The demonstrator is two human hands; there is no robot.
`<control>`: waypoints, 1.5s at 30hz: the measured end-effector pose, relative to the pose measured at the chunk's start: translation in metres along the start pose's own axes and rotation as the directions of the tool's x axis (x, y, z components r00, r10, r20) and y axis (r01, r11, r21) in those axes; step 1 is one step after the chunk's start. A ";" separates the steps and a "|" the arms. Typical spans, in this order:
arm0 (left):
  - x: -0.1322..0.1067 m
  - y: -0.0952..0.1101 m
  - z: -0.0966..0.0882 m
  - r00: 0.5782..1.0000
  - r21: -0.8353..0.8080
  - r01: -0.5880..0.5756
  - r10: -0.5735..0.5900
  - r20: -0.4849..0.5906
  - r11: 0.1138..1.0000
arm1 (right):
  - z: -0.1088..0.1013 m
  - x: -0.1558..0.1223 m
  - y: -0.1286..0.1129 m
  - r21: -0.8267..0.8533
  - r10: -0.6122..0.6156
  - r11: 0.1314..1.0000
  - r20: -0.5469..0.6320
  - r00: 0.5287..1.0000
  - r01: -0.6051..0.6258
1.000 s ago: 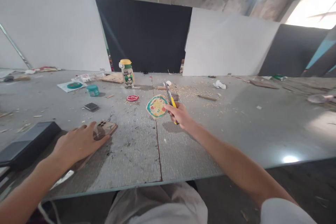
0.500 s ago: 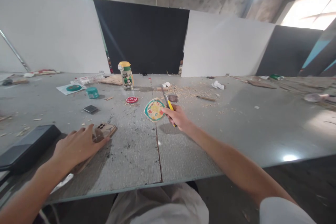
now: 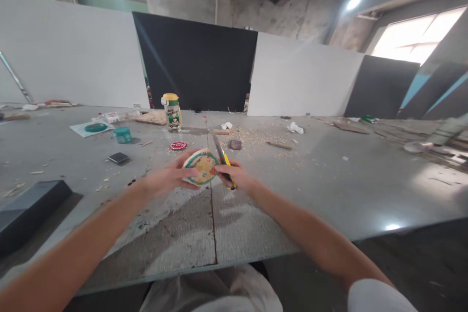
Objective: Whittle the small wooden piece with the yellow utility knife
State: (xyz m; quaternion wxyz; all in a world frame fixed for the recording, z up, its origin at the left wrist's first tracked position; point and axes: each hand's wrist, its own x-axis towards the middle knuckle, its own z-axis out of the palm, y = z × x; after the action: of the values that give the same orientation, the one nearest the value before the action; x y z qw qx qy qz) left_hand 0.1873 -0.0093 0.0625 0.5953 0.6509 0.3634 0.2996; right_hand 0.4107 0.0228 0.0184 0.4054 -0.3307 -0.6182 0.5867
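A round painted wooden disc [image 3: 203, 166], teal-rimmed with yellow and red inside, is held above the grey table [image 3: 278, 190] between both hands. My left hand [image 3: 166, 179] grips its left edge. My right hand [image 3: 236, 176] touches its right edge and is shut on a yellow-handled knife [image 3: 224, 160], whose blade points up and away. The hands meet over the table's middle seam.
A yellow-capped bottle [image 3: 171, 112], a teal tub [image 3: 122, 134], a red round badge [image 3: 178, 146], a small dark square [image 3: 118, 158] and wood shavings [image 3: 256, 137] lie beyond. A black box [image 3: 29, 209] sits at the left edge. White and black boards stand behind.
My left hand left the phone at the left and came across to grip the disc. My right hand drew the disc and knife nearer. The view tilted up; the phone is out of sight.
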 end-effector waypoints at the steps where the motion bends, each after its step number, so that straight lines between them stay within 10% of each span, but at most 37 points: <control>1: 0.009 0.000 0.009 0.998 -0.130 0.028 -0.021 0.055 0.991 | -0.001 0.001 -0.001 -0.010 0.001 1.000 0.003 1.000 -0.001; 8: 0.025 -0.020 0.020 0.993 -0.318 -0.102 0.078 -0.087 0.943 | -0.008 0.002 -0.018 -0.349 -0.209 0.927 -0.167 0.964 0.140; 14: 0.022 -0.023 0.012 0.986 -0.224 -0.121 0.090 -0.143 0.967 | 0.006 -0.016 -0.024 -0.706 -0.349 0.652 0.046 0.936 0.278; 29: 0.026 -0.032 -0.001 0.966 -0.020 -0.225 0.220 -0.139 0.974 | 0.006 -0.028 -0.040 -0.987 -0.414 0.093 0.079 0.907 0.128; 36: 0.013 -0.026 -0.014 0.972 -0.174 -0.206 0.181 -0.151 0.963 | -0.048 -0.013 -0.051 -0.969 -0.517 0.172 -0.244 0.820 -0.180; 45: 0.014 -0.027 -0.009 0.977 -0.107 -0.184 0.170 -0.131 0.977 | 0.010 -0.031 -0.046 -0.968 -0.406 0.191 0.072 0.911 0.161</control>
State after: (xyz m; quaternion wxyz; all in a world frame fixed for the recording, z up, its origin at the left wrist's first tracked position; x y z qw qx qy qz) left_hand 0.1847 0.0077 0.0361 0.5808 0.6248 0.3209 0.4115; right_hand 0.4190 -0.0135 0.0612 0.2798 -0.4440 -0.8505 -0.0357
